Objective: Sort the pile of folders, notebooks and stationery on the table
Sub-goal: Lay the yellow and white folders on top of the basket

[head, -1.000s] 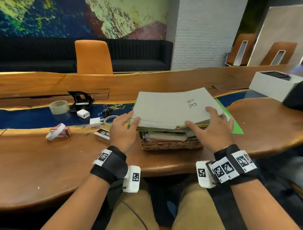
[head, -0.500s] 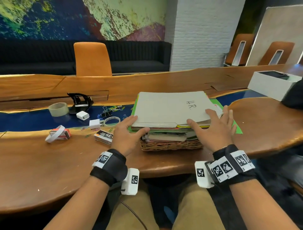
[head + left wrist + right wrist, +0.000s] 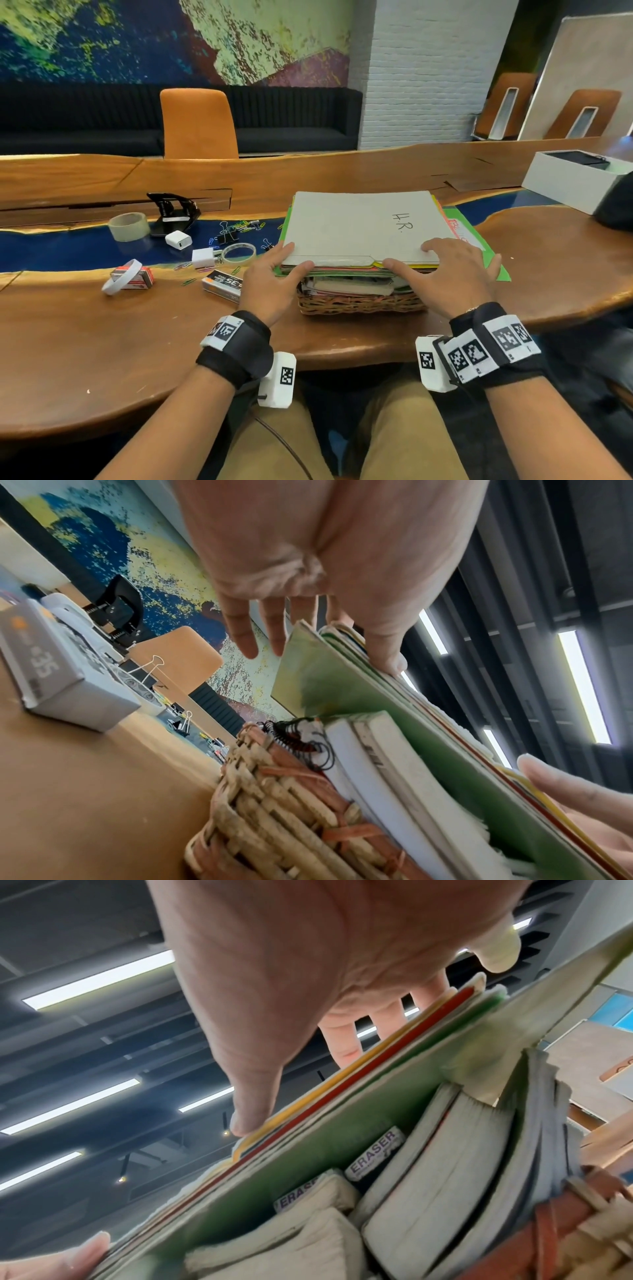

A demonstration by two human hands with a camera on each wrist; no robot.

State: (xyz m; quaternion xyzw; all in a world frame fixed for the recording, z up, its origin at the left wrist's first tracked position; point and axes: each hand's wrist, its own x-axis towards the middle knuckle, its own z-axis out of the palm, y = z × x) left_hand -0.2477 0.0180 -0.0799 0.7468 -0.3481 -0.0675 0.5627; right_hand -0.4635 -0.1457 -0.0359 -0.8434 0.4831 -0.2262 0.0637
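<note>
The top folder [image 3: 363,228] reads "H.R."; both the left hand [image 3: 274,278] and the right hand [image 3: 445,274] lie flat on it, fingers relaxed. Below, a wicker basket [image 3: 359,303] at the worktop's near edge holds notebooks [image 3: 455,1153] and 2 "ERASER" blocks [image 3: 375,1153].

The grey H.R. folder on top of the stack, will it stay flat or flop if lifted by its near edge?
The thin grey card folder marked H.R. would probably sag at its far end. It rests loose on coloured folders, so it may slide. It looks light; both hands only touch its edge.
</note>
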